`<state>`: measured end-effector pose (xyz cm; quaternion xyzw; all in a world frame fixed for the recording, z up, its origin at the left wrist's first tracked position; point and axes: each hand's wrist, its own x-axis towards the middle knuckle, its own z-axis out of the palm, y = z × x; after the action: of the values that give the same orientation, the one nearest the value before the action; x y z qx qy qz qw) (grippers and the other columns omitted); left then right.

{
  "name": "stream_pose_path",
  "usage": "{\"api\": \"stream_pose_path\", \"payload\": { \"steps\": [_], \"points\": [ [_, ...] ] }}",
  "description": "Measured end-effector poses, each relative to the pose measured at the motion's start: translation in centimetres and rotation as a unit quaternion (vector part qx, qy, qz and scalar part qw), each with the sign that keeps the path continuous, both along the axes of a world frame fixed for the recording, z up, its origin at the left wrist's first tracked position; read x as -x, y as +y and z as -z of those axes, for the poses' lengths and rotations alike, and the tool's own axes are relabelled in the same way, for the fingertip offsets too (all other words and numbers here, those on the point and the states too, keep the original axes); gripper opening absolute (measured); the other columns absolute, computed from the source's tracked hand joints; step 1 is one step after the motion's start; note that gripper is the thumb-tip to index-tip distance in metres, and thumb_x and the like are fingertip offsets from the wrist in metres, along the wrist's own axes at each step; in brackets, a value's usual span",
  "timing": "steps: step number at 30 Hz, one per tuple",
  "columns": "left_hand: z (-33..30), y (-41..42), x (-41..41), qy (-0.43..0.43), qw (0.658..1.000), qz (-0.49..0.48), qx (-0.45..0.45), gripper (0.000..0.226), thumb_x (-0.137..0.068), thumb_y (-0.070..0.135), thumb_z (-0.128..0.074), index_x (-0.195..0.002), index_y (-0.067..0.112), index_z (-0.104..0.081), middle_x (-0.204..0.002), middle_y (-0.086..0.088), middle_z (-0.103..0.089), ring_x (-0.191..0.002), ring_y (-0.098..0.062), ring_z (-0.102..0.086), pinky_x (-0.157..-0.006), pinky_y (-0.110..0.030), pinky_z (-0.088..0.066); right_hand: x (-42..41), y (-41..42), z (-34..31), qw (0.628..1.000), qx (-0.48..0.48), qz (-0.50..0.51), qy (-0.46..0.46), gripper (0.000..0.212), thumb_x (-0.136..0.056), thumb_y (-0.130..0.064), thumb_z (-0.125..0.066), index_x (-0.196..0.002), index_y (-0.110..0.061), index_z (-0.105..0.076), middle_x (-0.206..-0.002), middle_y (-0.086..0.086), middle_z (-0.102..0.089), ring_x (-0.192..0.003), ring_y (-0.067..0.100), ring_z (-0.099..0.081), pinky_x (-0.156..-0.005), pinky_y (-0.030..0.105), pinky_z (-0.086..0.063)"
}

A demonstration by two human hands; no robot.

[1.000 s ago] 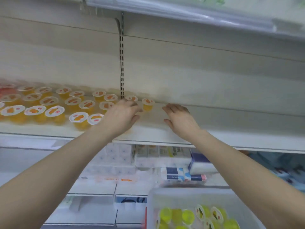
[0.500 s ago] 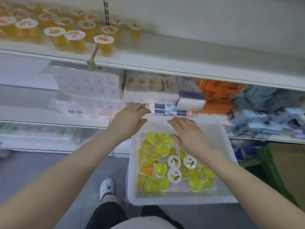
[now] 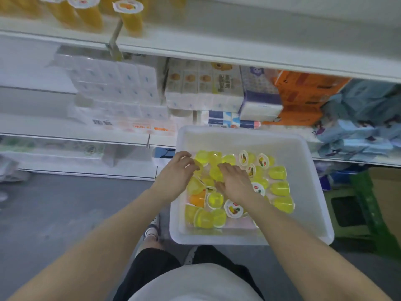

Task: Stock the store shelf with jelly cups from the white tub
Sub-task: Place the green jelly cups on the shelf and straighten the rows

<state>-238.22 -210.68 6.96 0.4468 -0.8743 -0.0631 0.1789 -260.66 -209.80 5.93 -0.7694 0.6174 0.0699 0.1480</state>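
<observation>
- My left hand [image 3: 176,173] is down in the white tub [image 3: 308,192], fingers curling onto a yellow jelly cup [image 3: 201,158] at the far left of the heap; whether it has closed on it I cannot tell
- My right hand [image 3: 235,184] lies on the middle cups, fingers loosely bent, nothing clearly held
- Best to take upright cups by the rim, one per hand
- Keep the lids level going up to the shelf [image 3: 238,48], beside the orange cups [image 3: 130,15]
</observation>
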Motion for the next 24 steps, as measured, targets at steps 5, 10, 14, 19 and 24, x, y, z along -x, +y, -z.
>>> {"api": "stream_pose_path", "payload": {
  "steps": [5, 10, 14, 19, 24],
  "points": [
    [-0.2, 0.0, 0.0, -0.061, 0.998, 0.015, -0.011, 0.019, -0.079, 0.015, -0.073, -0.097, 0.017, -0.072, -0.094, -0.002, -0.067, -0.109, -0.031, -0.055, -0.092, -0.034, -0.048, 0.3, -0.7, -0.2, 1.0, 0.0, 0.002, 0.021, 0.055, -0.088, -0.044, -0.055, -0.135, -0.017, -0.044, -0.133, 0.004, -0.05, -0.118, 0.031, -0.049, -0.093, 0.042, -0.035],
    [-0.9, -0.6, 1.0, -0.198, 0.978, 0.065, 0.0, 0.035, -0.075, 0.046, -0.071, -0.094, 0.017, -0.073, -0.089, -0.003, -0.068, -0.087, -0.028, -0.06, -0.089, -0.037, -0.043, 2.1, -0.2, -2.6, 0.998, 0.03, 0.036, -0.029, 0.062, -0.081, -0.057, -0.048, -0.119, -0.008, -0.049, -0.109, 0.01, -0.058, -0.095, 0.033, -0.057, -0.075, 0.038, -0.042],
    [-2.0, 0.0, 3.5, -0.35, 0.932, 0.037, -0.086, 0.055, -0.087, 0.063, -0.045, -0.109, 0.016, -0.063, -0.105, -0.006, -0.062, -0.102, -0.028, -0.053, -0.098, -0.038, -0.032, 3.9, 0.4, -4.1, 0.993, 0.035, 0.092, -0.067, 0.055, -0.079, -0.039, -0.066, -0.121, -0.012, -0.044, -0.112, 0.009, -0.06, -0.095, 0.032, -0.061, -0.067, 0.035, -0.044],
    [-2.1, 0.4, 5.0, -0.353, 0.928, -0.004, -0.121, 0.043, -0.092, 0.048, -0.047, -0.116, 0.014, -0.057, -0.112, -0.007, -0.059, -0.102, -0.027, -0.055, -0.087, -0.036, -0.035, 6.1, 1.2, -5.0, 0.988, 0.053, 0.099, -0.102, 0.052, -0.078, -0.029, -0.07, -0.124, -0.019, -0.047, -0.114, 0.004, -0.052, -0.096, 0.03, -0.059, -0.073, 0.036, -0.046],
    [-2.7, 0.4, 5.1, -0.302, 0.938, 0.005, -0.168, 0.04, -0.086, 0.036, -0.054, -0.122, 0.018, -0.056, -0.121, -0.006, -0.052, -0.104, -0.027, -0.054, -0.083, -0.033, -0.039, 7.2, 1.0, -6.3, 0.979, 0.067, 0.125, -0.144, 0.056, -0.078, -0.025, -0.072, -0.126, -0.02, -0.044, -0.121, 0.004, -0.054, -0.102, 0.028, -0.058, -0.077, 0.033, -0.044]
  ]
}}
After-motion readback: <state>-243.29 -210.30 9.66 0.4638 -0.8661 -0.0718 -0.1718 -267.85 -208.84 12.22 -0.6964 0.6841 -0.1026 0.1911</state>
